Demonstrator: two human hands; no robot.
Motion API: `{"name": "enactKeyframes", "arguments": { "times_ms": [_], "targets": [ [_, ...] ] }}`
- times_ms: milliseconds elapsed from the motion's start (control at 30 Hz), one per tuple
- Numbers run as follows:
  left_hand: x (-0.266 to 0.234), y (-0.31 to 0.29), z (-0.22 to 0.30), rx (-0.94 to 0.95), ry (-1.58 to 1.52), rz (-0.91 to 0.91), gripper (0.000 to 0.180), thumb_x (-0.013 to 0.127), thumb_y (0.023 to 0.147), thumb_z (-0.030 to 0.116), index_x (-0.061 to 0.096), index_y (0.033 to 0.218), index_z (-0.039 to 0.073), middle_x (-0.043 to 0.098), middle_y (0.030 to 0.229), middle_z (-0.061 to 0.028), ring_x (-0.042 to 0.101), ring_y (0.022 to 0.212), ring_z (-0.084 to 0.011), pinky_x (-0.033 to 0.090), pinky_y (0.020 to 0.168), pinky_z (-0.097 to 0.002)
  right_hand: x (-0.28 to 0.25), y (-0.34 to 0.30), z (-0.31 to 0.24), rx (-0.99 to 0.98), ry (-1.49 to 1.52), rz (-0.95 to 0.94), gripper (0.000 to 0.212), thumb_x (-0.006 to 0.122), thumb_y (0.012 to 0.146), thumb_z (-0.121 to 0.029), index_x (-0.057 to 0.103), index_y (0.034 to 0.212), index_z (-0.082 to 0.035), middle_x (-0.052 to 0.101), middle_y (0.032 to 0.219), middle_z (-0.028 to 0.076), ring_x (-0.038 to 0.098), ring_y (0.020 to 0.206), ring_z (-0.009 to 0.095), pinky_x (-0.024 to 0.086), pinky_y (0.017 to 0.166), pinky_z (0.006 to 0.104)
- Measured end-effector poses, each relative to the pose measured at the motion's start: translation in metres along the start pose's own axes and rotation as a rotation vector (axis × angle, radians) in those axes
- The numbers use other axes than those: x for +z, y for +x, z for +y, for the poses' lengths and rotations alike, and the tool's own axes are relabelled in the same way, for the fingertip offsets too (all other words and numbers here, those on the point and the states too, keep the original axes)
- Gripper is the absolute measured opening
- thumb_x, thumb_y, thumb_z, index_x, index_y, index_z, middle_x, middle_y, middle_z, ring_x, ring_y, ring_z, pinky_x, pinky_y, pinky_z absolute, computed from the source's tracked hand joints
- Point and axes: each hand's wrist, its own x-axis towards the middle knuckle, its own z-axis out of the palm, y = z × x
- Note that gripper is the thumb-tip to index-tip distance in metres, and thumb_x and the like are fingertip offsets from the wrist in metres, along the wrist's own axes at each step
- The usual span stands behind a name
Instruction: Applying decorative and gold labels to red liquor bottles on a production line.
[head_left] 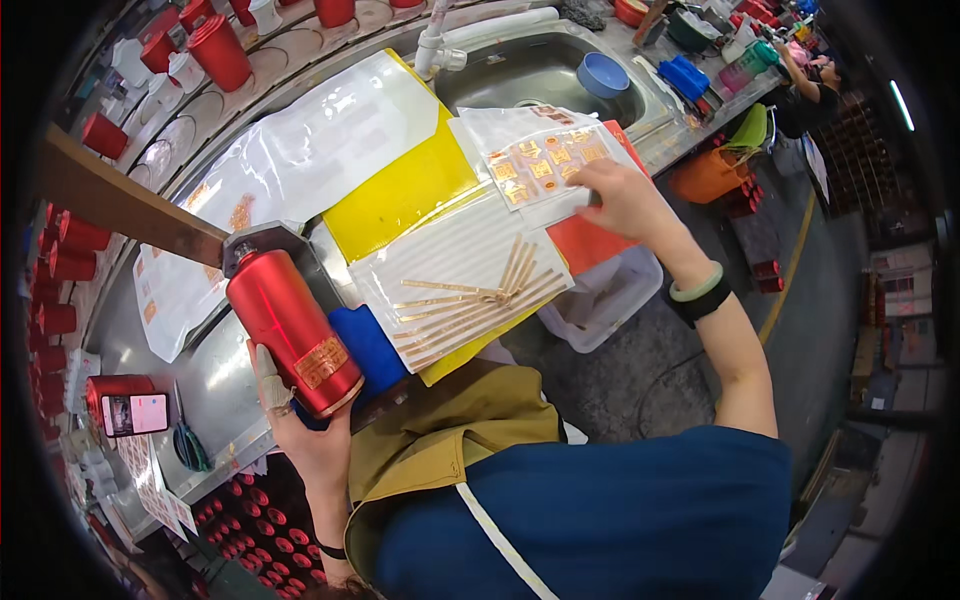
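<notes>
A glossy red metal canister [285, 315] leans tilted at the left, with a gold decal [322, 362] near its lower end. My left hand [305, 435] grips that lower end, its thumb, wrapped in pale covering, along the side. The canister's narrow top meets a dark bracket [268, 240] at the end of a brown beam. Over on the right, my right hand [628, 203] reaches above a clear sheet of gold decals [540, 165], thumb and fingers apart, fingertips at the sheet's edge. Beside it, gold strips [480, 295] lie on a white striped sheet [400, 270].
A yellow folder [400, 205] and a blue cloth [365, 345] lie on the bench. Behind are a metal sink [480, 85] with a blue bowl [603, 75]. At left are a phone [135, 414], scissors [188, 440] and red canisters [220, 52]. A plastic bin [610, 305] stands below.
</notes>
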Motion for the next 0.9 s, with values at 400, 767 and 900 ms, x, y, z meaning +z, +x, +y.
{"name": "enactKeyframes", "arguments": {
  "times_ms": [400,767,900],
  "targets": [
    [0.0,-0.002,-0.003,-0.005,-0.019,-0.002,0.104,0.091,0.072,0.006,0.035,0.16,0.003,0.034,0.165,-0.0218,0.037,0.151,-0.0373,0.034,0.121,-0.0452,0.029,0.005,-0.015,-0.333,-0.207,-0.083,0.025,0.077,0.072,-0.011,0.068,0.096,-0.008,0.07,0.095,0.01,0.07,0.09,0.032,0.056,0.08,0.0423],
    [0.0,-0.001,-0.003,-0.002,-0.037,-0.004,0.104,0.09,0.073,0.006,0.035,0.16,0.003,0.035,0.164,-0.0235,0.038,0.149,-0.0389,0.035,0.12,-0.0454,0.029,0.01,0.001,0.352,0.365,0.23,0.016,0.069,0.089,-0.014,0.072,0.093,0.001,0.068,0.073,0.008,0.06,0.065,0.011,0.049,0.063,0.0288],
    [-0.001,-0.002,-0.005,0.015,-0.014,0.0,0.104,0.091,0.073,0.007,0.034,0.16,0.003,0.034,0.164,-0.0236,0.038,0.149,-0.0392,0.035,0.12,-0.0459,0.023,0.014,0.005,0.423,0.478,0.239,0.017,0.07,0.09,-0.015,0.072,0.095,0.001,0.065,0.071,0.004,0.055,0.065,0.007,0.046,0.062,0.0276]
  ]
}}
